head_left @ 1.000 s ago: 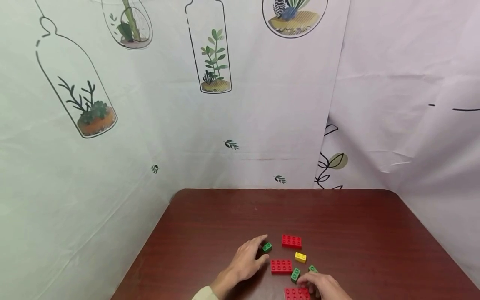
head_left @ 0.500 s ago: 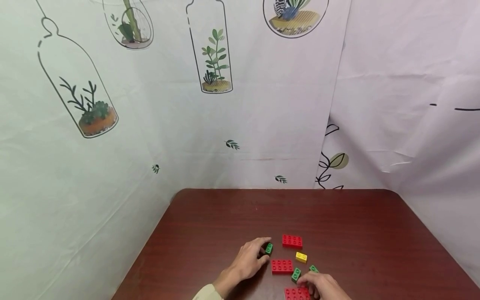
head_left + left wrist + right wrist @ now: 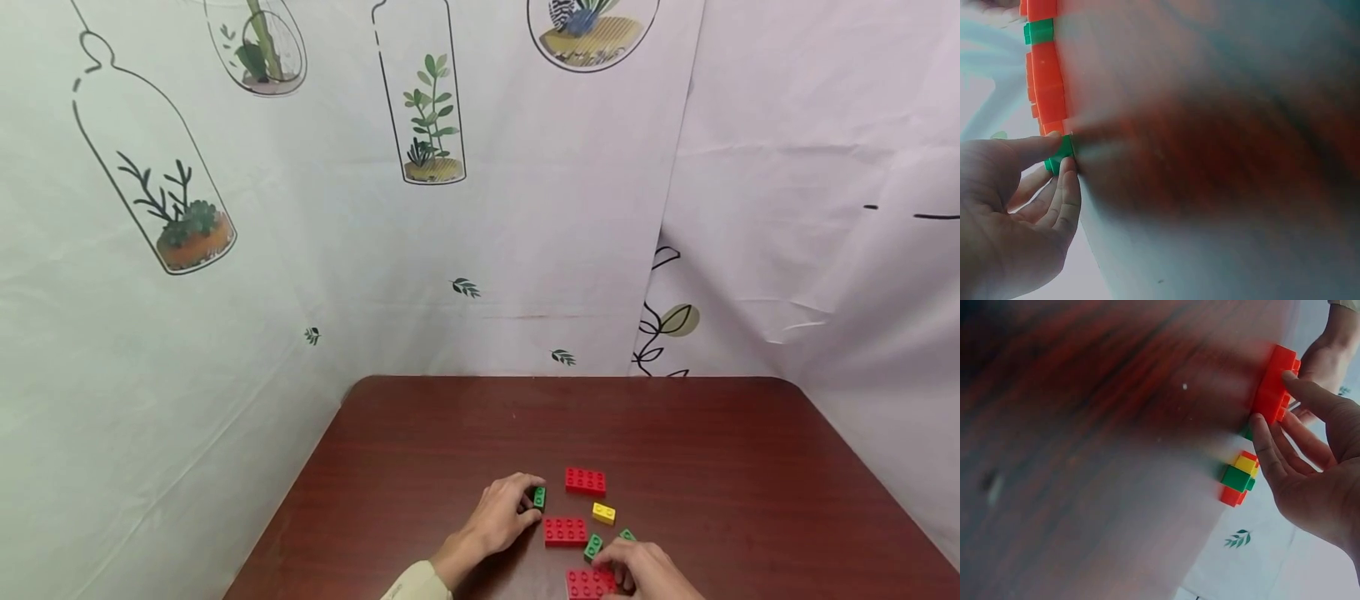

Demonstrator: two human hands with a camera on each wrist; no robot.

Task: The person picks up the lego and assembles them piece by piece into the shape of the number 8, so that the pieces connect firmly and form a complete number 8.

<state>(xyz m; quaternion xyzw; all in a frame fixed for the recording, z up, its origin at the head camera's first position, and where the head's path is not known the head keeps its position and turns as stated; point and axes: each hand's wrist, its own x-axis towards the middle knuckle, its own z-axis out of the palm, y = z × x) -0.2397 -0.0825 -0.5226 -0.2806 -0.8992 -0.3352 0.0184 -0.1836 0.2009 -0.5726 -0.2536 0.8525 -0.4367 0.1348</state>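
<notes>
My left hand (image 3: 501,515) pinches a small green toy brick (image 3: 539,498) between thumb and fingers on the table. In the left wrist view that green brick (image 3: 1060,156) sits right between the thumb and fingertips. My right hand (image 3: 643,568) is at the near side, its thumb and fingers on the two ends of a red eight-stud brick (image 3: 1274,384). Just beyond its fingers lie another green brick (image 3: 593,547) and a third green brick (image 3: 627,535), partly hidden by the hand. A second red brick (image 3: 565,532) rests between the hands.
Farther back on the dark brown table (image 3: 450,425) lie a yellow two-stud brick (image 3: 603,512) and a third red brick (image 3: 585,481). A pale cloth (image 3: 510,233) printed with plants in jars hangs behind the table.
The green brick at my left hand has turned from slanted to nearly straight away from me, and the left fingers have come closer round it. The nearest red brick has shifted slightly left and away.
</notes>
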